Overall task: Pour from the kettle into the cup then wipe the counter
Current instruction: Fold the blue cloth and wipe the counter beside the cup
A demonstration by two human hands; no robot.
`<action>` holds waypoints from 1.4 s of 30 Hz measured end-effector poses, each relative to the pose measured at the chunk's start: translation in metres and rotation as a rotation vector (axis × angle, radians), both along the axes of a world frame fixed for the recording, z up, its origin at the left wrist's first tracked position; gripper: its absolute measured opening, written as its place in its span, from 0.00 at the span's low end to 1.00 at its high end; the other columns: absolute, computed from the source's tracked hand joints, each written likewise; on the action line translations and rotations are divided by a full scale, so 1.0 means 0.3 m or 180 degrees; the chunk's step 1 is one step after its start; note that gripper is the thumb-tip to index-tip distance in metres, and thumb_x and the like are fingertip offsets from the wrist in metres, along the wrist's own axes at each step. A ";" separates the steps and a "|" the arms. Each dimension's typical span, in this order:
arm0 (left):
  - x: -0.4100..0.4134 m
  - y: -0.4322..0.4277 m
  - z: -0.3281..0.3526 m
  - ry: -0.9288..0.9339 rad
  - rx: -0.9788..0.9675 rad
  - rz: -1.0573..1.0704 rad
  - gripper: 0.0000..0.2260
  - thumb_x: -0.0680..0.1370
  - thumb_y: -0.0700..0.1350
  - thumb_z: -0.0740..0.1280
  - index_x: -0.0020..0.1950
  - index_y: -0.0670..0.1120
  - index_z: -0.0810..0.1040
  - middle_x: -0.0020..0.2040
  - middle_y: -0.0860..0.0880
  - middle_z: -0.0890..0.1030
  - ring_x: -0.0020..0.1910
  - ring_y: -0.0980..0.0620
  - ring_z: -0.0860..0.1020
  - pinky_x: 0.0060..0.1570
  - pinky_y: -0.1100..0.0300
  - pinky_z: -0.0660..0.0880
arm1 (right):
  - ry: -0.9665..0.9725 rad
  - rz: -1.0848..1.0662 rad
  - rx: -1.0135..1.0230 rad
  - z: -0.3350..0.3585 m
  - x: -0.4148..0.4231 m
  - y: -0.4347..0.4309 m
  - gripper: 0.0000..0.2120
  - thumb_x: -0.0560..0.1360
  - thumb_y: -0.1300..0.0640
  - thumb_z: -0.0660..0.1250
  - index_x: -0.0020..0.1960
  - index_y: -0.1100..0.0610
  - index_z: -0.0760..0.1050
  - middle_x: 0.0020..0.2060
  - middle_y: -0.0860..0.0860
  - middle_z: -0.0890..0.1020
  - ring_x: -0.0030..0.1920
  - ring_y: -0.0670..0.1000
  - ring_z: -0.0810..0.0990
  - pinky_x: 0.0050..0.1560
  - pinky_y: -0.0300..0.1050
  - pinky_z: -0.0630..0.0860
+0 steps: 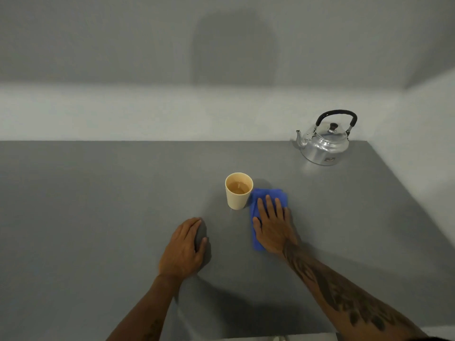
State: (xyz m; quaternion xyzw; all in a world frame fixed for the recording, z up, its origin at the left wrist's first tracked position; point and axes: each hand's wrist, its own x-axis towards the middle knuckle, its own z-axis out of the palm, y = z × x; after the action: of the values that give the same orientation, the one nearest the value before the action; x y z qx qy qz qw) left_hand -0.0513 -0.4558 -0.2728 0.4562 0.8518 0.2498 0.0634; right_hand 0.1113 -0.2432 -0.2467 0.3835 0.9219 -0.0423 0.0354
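Wiping is best done away from the cup (238, 190): right hand (273, 227) pressed flat on cloth (268, 195), left hand (183, 247) loosely curled, empty.

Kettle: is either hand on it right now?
No. The kettle stands alone at the counter's far right; the right hand presses the blue cloth.

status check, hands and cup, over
Right hand flat on blue cloth, wiping. Left hand resting on counter. Cup filled, close beside cloth.

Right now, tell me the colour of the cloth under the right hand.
Blue. The cloth shows plainly in the head view, flat under the right hand.
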 end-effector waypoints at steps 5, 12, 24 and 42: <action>-0.005 -0.002 -0.010 -0.0085 0.0033 0.0006 0.29 0.78 0.62 0.52 0.74 0.47 0.65 0.72 0.48 0.70 0.69 0.48 0.69 0.71 0.54 0.65 | 0.0016 0.0828 0.0122 -0.032 0.215 -0.063 0.30 0.79 0.40 0.39 0.76 0.53 0.53 0.75 0.54 0.62 0.75 0.59 0.60 0.71 0.60 0.62; -0.003 -0.001 -0.008 -0.0053 0.0004 0.0016 0.27 0.79 0.60 0.54 0.74 0.48 0.64 0.72 0.49 0.69 0.70 0.50 0.68 0.71 0.57 0.64 | -0.0034 -0.0265 0.0016 -0.022 0.050 0.107 0.39 0.74 0.39 0.27 0.76 0.57 0.55 0.75 0.59 0.60 0.74 0.64 0.60 0.69 0.65 0.62; 0.010 0.006 0.021 0.0000 -0.0071 0.0039 0.29 0.77 0.60 0.52 0.73 0.44 0.67 0.70 0.45 0.72 0.68 0.48 0.70 0.70 0.55 0.66 | 0.0234 0.0658 -0.0042 -0.031 -0.007 -0.297 0.28 0.79 0.43 0.44 0.75 0.53 0.58 0.73 0.57 0.67 0.71 0.65 0.66 0.64 0.67 0.69; 0.013 0.002 0.026 -0.0013 -0.0129 0.0035 0.32 0.77 0.63 0.49 0.74 0.46 0.65 0.73 0.47 0.69 0.71 0.49 0.67 0.71 0.54 0.64 | 0.0237 0.0462 -0.0052 -0.028 0.161 0.018 0.29 0.77 0.40 0.47 0.76 0.49 0.51 0.76 0.54 0.58 0.75 0.61 0.57 0.71 0.63 0.58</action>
State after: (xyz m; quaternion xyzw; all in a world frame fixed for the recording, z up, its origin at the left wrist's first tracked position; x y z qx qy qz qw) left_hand -0.0475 -0.4553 -0.2649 0.4496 0.8590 0.2338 0.0729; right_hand 0.1596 -0.2378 -0.2549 0.3135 0.9476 -0.0613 0.0071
